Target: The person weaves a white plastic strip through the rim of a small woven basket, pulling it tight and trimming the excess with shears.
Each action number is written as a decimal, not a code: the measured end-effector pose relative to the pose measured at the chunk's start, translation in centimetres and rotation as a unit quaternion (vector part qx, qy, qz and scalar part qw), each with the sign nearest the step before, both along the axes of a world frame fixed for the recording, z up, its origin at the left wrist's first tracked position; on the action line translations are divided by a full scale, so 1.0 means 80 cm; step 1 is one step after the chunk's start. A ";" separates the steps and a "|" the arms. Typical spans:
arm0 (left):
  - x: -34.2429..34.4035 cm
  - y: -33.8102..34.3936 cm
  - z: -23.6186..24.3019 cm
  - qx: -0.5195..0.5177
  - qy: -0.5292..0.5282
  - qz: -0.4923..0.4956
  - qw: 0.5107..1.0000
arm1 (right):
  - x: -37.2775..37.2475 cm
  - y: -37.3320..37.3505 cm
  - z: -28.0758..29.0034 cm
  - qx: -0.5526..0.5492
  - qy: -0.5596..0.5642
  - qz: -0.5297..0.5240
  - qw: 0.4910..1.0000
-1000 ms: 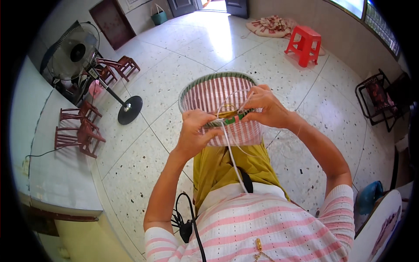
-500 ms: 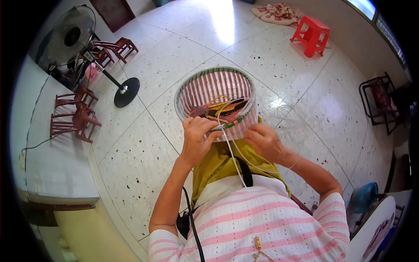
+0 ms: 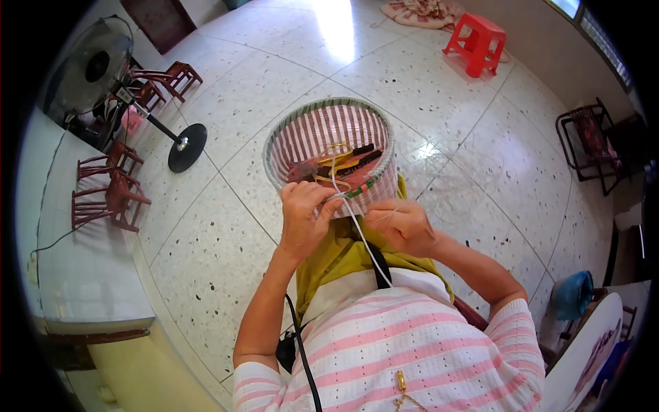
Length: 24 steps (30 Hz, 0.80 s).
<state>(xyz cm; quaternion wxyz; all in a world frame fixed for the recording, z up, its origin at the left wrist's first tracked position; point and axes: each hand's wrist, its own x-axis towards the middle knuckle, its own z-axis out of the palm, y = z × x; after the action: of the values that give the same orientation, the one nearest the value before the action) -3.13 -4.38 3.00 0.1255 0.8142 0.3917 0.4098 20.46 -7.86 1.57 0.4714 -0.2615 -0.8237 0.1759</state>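
A round woven basket [image 3: 381, 134] with red-brown and white stripes rests at my lap. Its rim is wrapped in pale material, with a short green section near my hands. My left hand [image 3: 302, 213] is closed over the near rim, thumb and fingers pinching a white cord [image 3: 371, 251] there. The cord runs into the basket and down toward my waist. Just right of that spot, my right hand [image 3: 403, 228] is closed in a pinch on a thin pale strand of cord. Several items with yellow and black parts [image 3: 350, 165] lie inside the basket.
A standing fan [image 3: 187, 147] and small wooden chairs [image 3: 123, 199] stand at left. A red plastic stool [image 3: 477, 44] and bundled cloth [image 3: 422, 12] are at the far right. A folding chair [image 3: 596, 147] and a blue bin [image 3: 573, 295] stand along the right.
The loop of cord hanging below my right hand no longer shows. My right fingers have turned more toward the rim, while my left hand keeps its hold. The whole view has shifted slightly.
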 end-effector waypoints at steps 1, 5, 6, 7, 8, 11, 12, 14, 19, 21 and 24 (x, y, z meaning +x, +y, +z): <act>0.002 0.000 0.001 0.003 -0.002 0.001 1.000 | 0.003 -0.001 0.002 0.000 0.000 -0.003 1.000; 0.007 -0.004 0.004 0.002 0.009 -0.003 1.000 | 0.009 -0.001 0.015 -0.047 0.020 -0.001 0.999; 0.007 -0.005 0.003 0.002 0.009 -0.003 1.000 | 0.010 0.000 0.021 -0.042 0.021 -0.010 0.999; 0.008 -0.004 0.002 0.008 0.007 -0.003 1.000 | 0.009 0.001 0.028 -0.042 0.021 -0.012 0.999; 0.009 -0.004 0.001 0.014 0.005 -0.003 1.000 | 0.007 0.003 0.035 -0.035 0.023 -0.025 0.999; 0.011 -0.006 0.005 0.051 0.007 -0.006 0.999 | 0.000 0.013 0.059 -0.042 0.005 -0.049 0.998; 0.015 -0.007 0.002 0.051 0.007 -0.007 0.999 | -0.002 0.017 0.066 -0.056 -0.015 -0.059 0.997; 0.024 -0.008 -0.008 0.081 0.012 0.026 0.996 | -0.009 0.031 0.080 -0.046 -0.031 -0.051 0.997; 0.035 -0.005 -0.018 0.099 -0.002 0.057 0.993 | -0.014 0.049 0.079 -0.067 -0.049 -0.061 0.995; 0.034 -0.004 -0.017 0.097 -0.005 0.064 0.993 | -0.012 0.040 0.063 -0.015 -0.007 -0.113 0.993; 0.033 0.004 -0.014 0.091 -0.008 0.067 0.994 | -0.004 0.023 0.025 0.055 -0.008 -0.117 0.992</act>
<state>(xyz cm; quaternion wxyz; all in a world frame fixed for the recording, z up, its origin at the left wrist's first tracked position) -0.51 -4.09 1.87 0.0266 0.7908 0.4052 0.4579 20.16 -5.99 3.57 0.4957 -0.3313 -0.7996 0.0712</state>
